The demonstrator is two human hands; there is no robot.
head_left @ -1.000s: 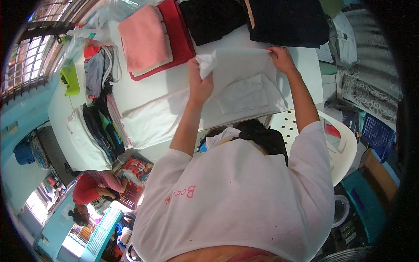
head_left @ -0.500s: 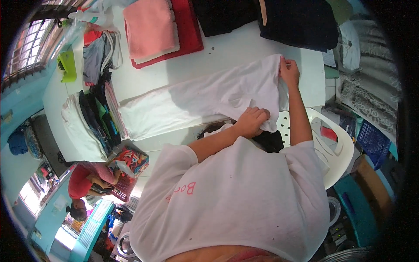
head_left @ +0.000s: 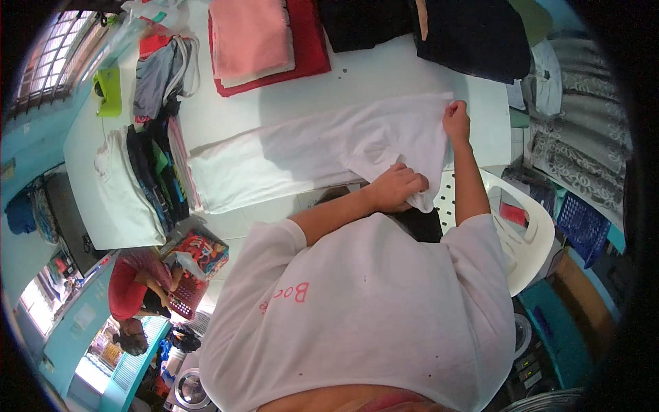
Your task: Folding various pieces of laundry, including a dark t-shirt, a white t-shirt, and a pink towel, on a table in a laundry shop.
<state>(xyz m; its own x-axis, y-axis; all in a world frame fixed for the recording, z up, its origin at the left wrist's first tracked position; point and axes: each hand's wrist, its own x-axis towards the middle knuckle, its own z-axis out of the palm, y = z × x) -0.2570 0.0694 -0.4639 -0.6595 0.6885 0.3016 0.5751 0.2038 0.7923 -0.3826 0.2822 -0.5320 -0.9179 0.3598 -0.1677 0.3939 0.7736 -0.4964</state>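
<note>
A white shirt (head_left: 288,151) lies stretched across the table, folded into a long strip. At its right end, my right hand (head_left: 456,122) pinches the far corner, fingers closed. My left hand (head_left: 399,188) grips the near corner of the same end, its fingers curled into the cloth. A loose fold, perhaps a sleeve, lies on top between my hands. Part of the near corner hangs past the table edge.
Behind the shirt sit folded pink and red towels (head_left: 250,38) and dark folded clothes (head_left: 473,38). Stacked garments (head_left: 154,165) stand at the left. A white plastic chair (head_left: 539,233) is close on my right. Another person (head_left: 137,288) bends over a red basket (head_left: 187,295) at lower left.
The right end of the shirt has been pulled straighter and flatter. My right hand's fingers have closed tighter at the corner, while my left hand stays nearly in place. The other person's arm has shifted.
</note>
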